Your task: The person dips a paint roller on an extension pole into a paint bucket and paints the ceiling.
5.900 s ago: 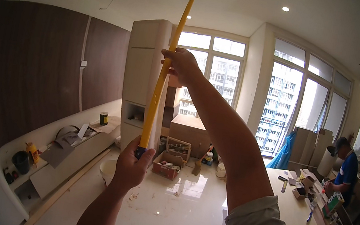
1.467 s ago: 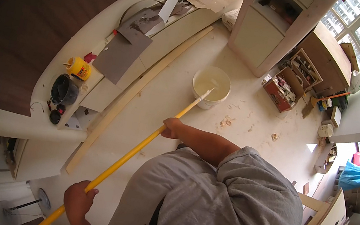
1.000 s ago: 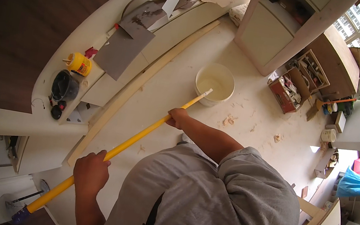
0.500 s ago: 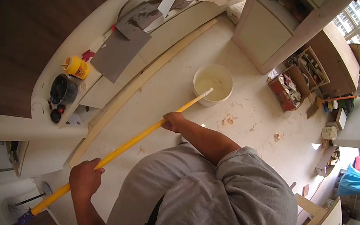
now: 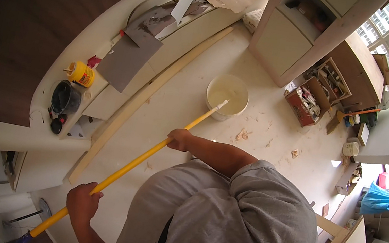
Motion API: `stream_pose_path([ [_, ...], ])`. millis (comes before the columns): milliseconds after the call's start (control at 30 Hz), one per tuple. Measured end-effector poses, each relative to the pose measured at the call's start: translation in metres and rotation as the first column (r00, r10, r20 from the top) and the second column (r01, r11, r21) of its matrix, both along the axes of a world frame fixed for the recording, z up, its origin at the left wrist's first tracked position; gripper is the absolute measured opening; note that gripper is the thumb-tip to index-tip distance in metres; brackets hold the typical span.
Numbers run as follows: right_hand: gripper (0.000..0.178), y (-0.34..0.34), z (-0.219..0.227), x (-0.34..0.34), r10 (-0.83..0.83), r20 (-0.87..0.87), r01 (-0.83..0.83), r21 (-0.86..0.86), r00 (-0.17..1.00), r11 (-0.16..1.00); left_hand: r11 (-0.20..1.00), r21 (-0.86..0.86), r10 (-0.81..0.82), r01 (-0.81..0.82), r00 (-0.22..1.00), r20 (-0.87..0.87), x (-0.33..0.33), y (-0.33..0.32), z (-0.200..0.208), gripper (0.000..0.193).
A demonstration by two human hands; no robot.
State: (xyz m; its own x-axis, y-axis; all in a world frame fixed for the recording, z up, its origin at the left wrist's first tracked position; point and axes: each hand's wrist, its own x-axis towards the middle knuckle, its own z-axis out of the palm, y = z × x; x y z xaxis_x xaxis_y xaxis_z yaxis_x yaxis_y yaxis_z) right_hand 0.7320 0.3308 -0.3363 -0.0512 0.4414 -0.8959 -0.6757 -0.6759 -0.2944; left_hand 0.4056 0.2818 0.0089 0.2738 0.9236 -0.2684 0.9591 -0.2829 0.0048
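Note:
Both my hands are wrapped round a long yellow pole (image 5: 135,164) that slants from the lower left up to the middle. My left hand (image 5: 83,203) grips it low down, near its dark blue end. Further up, my right hand (image 5: 179,139) is closed round the same pole. Its whitish far tip shows over the opening of a white bucket (image 5: 232,117) on the floor. Pale liquid or paste lies in the bucket; whether the tip touches it I cannot tell.
Along the left runs a low white ledge with grey sheets (image 5: 127,61), a yellow tub (image 5: 80,74) and a black bucket (image 5: 65,97). Scraps (image 5: 243,135) litter the floor (image 5: 195,88). A white cabinet (image 5: 282,43) stands ahead; a red toolbox (image 5: 302,106) sits to the right.
My hands and the pole have shifted slightly left in the picture, and the view has moved a little. The pole's tip still shows over the bucket. Both grips stay closed.

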Motion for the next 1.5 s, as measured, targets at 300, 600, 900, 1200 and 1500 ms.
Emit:
stream_pose_path([
  [300,0.023,-0.027,0.013,-0.012,0.248,0.706,-0.726,0.528,0.663,0.440,1.000,0.001,0.002,-0.002,0.988,0.157,-0.047,-0.002,0.003,0.041],
  [600,0.022,-0.010,0.040,-0.064,-0.073,-0.058,0.078,0.097,0.996,0.992,0.979,-0.107,0.185,-0.175,0.978,0.095,-0.102,0.017,0.009,0.044],
  [900,0.024,-0.026,0.047,-0.169,-0.150,0.154,0.130,0.130,0.977,0.983,0.918,-0.360,-0.089,0.165,0.972,0.219,-0.270,0.051,-0.067,0.048],
  [1200,0.047,-0.094,0.109,-0.228,-0.362,0.543,0.236,0.289,0.758,0.928,0.759,-0.350,-0.376,0.549,0.808,0.453,-0.253,0.061,-0.232,0.031],
  [1500,0.070,-0.235,0.245,-0.145,-0.631,0.770,0.187,0.609,0.096,0.771,0.592,0.001,-0.413,0.806,0.302,0.859,-0.090,-0.029,-0.249,0.017],
])
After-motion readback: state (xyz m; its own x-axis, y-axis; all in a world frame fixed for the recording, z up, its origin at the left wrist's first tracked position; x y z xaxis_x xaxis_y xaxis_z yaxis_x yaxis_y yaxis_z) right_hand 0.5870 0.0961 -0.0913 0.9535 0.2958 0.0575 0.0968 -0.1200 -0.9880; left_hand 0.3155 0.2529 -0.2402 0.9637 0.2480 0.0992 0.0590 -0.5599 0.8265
